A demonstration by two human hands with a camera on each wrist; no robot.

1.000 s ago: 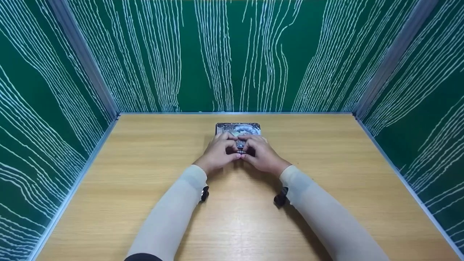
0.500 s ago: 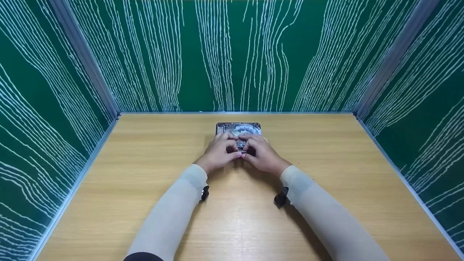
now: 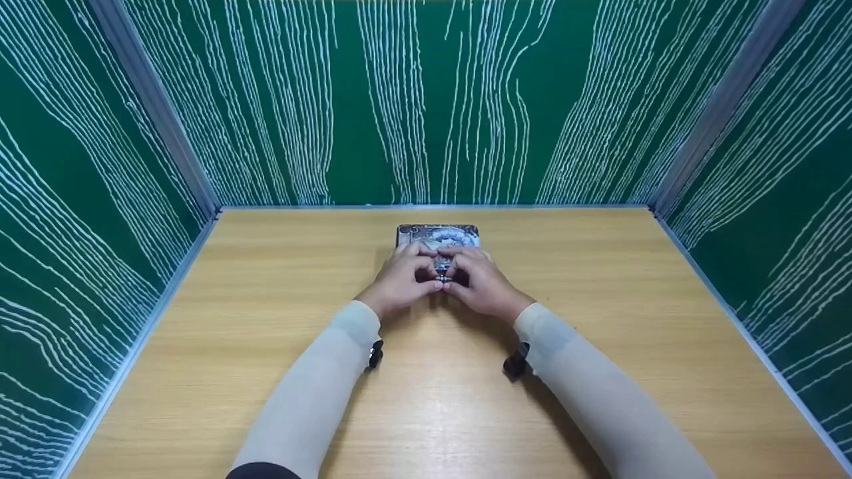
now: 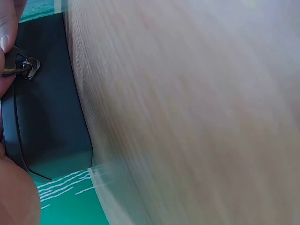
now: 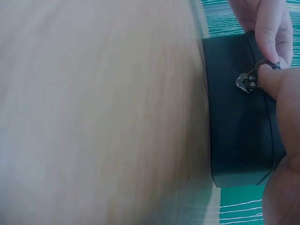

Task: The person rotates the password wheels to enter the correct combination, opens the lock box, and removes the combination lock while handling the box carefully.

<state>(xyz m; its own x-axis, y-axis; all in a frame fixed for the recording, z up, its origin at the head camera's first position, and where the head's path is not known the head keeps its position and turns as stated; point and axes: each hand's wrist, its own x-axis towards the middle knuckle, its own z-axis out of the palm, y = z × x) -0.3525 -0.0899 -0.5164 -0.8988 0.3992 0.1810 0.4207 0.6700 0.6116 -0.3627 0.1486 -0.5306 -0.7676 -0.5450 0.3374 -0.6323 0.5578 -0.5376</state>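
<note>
A small dark box (image 3: 439, 234) with a patterned, picture-like lid sits near the back of the table. Its plain dark front (image 4: 47, 108) carries a metal clasp (image 5: 243, 83) with a ring-like hasp. My left hand (image 3: 401, 278) holds the box from the left, fingers bent over the lid and thumb at the clasp. From the right, my right hand (image 3: 484, 285) mirrors it, index finger bent on the lid and thumb against the hasp. Both thumb tips meet at the middle of the front edge. Fingers partly hide the lid and the hasp.
The box rests on a light wooden table (image 3: 439, 399). Green panels (image 3: 359, 100) with white wavy lines stand at the back and both sides, joined by grey corner posts (image 3: 156, 100). A small black device (image 3: 516, 362) sits at each wrist, beside the pale sleeves.
</note>
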